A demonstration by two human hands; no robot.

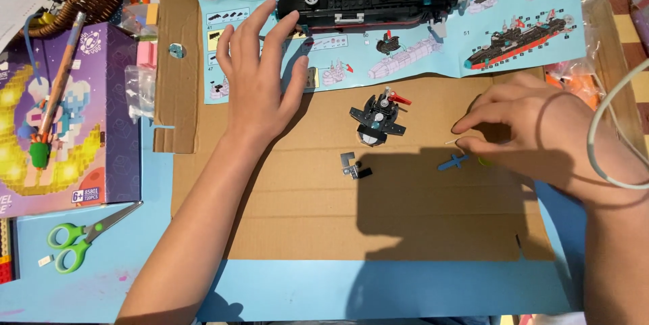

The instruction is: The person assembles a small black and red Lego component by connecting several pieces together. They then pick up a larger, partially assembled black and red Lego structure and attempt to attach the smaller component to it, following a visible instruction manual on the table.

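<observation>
Cardboard, brown and flattened, covers the blue table under both hands. The left hand lies flat and open, fingers spread, its fingertips touching the end of a long black brick ship model that rests on a pale blue instruction sheet; the palm hides part of the sheet. The right hand curls its fingertips together just above a small blue cross-shaped piece; whether it pinches anything is unclear in its own shadow. Between the hands sits a small dark sub-assembly with a red part, and tiny grey and black bits lie below it. Green-handled scissors and a purple box, cut off at the edge, lie at left.
</observation>
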